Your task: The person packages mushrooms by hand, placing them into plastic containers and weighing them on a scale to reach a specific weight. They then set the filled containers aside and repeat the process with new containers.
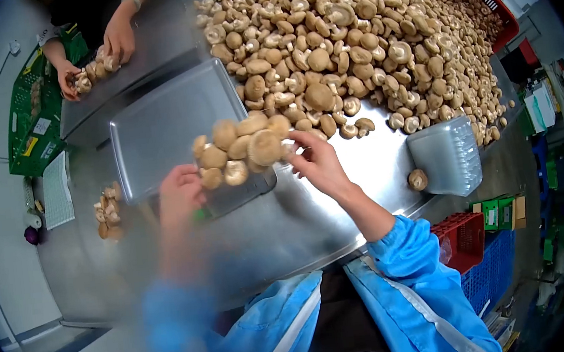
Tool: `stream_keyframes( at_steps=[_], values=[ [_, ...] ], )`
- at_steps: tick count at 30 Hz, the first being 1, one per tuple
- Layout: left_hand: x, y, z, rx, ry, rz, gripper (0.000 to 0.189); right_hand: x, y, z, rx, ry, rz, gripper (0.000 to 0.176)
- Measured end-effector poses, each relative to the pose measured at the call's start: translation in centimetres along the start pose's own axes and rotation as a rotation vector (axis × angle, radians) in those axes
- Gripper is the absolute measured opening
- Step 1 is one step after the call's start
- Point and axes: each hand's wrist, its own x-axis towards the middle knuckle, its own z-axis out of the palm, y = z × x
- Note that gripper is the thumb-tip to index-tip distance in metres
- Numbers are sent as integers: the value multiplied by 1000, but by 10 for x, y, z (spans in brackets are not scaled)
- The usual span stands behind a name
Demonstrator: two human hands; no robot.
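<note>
A cluster of brown mushrooms (241, 147) sits in what looks like a clear tray, held up in front of me between both hands. My left hand (184, 193), blurred by motion, is at the left end of the cluster. At its right end, my right hand (319, 165) has thumb and fingers closed on the edge. Behind and partly under the cluster lies a metal tray (173, 119) on the steel table (248, 245). A large pile of loose mushrooms (351, 45) spreads over the table beyond my right hand.
A stack of clear trays (445, 157) stands at the right, with a single mushroom (418, 179) beside it. Another mushroom group (108, 213) lies at left. Across the table, a co-worker's hands (118, 38) hold mushrooms near a green crate (32, 120). Red crates (464, 239) stand lower right.
</note>
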Motion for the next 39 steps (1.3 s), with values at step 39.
stream_keyframes(
  at_steps=[39],
  values=[
    [24, 23, -64, 115, 446, 288, 27, -141, 8, -311, -856, 590, 187, 87]
  ],
)
